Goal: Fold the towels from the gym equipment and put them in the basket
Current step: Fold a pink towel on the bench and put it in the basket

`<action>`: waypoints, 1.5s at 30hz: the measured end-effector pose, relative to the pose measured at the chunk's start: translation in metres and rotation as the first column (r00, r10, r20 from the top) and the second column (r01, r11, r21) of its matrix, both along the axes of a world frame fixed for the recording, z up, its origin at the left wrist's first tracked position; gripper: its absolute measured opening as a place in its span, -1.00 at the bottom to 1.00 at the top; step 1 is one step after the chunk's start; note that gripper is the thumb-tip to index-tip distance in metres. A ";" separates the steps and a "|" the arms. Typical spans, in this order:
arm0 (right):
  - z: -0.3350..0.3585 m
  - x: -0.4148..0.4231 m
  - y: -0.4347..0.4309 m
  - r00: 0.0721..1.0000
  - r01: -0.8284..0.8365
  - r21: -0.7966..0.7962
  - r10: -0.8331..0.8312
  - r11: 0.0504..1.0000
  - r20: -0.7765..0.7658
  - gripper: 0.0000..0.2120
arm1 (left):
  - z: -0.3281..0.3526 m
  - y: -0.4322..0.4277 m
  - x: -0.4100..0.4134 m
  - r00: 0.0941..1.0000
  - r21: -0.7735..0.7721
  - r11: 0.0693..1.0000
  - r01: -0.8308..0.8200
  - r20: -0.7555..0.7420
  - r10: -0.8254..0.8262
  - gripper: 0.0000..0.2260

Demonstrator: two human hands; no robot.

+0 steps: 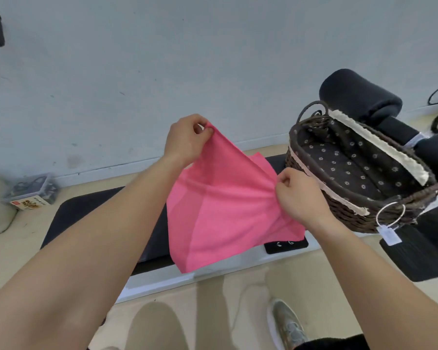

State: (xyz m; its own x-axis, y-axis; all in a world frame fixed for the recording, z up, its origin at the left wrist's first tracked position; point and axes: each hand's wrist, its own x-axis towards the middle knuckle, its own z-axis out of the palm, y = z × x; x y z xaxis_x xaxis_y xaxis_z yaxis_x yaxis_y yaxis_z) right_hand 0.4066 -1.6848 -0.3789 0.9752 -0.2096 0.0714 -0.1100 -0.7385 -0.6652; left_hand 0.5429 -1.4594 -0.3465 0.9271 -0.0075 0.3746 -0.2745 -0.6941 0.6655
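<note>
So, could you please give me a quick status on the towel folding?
Left hand and right hand both pinching pink towel, held up unfolded. Basket beside it, no towels inside. Nothing in the way.

A pale wall (162, 59) filled the far side; a clear plastic box (31, 189) of dark items sat on the floor at the far left, with a small yellow carton (29, 204) just beside it; black padded rollers (359, 99) stood at the far right; a grey shoe (287, 324) rested on the beige floor (213, 311) nearest the camera.
</note>
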 end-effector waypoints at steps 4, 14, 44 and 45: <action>-0.003 0.003 -0.018 0.996 0.081 -0.101 -0.084 0.992 -0.023 -0.85 | 0.003 -0.051 0.033 0.996 0.074 0.994 0.076 0.043 -0.079 -0.94; -0.031 0.012 -0.009 0.986 -0.029 -0.457 -0.051 0.889 -0.160 -0.72 | -0.087 -0.113 0.070 0.965 0.285 0.943 0.173 -0.242 -0.104 -0.82; -0.003 0.024 0.077 0.906 -0.324 0.550 0.420 0.770 -0.055 -0.77 | -0.067 0.031 -0.111 0.946 -0.366 0.911 0.188 -0.183 -0.268 -0.94; -0.004 0.027 0.081 0.907 -0.310 0.565 0.417 0.764 -0.066 -0.78 | -0.068 0.033 -0.111 0.946 -0.366 0.911 0.191 -0.180 -0.271 -0.93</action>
State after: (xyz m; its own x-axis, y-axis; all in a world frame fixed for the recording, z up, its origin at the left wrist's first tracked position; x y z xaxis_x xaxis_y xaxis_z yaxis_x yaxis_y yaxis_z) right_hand 0.4332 -1.6036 -0.3829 0.9695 0.2112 -0.1246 -0.0613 -0.2832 -0.9571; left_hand 0.4318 -1.4268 -0.4145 0.9740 -0.1408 0.1774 -0.2166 -0.3502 0.9113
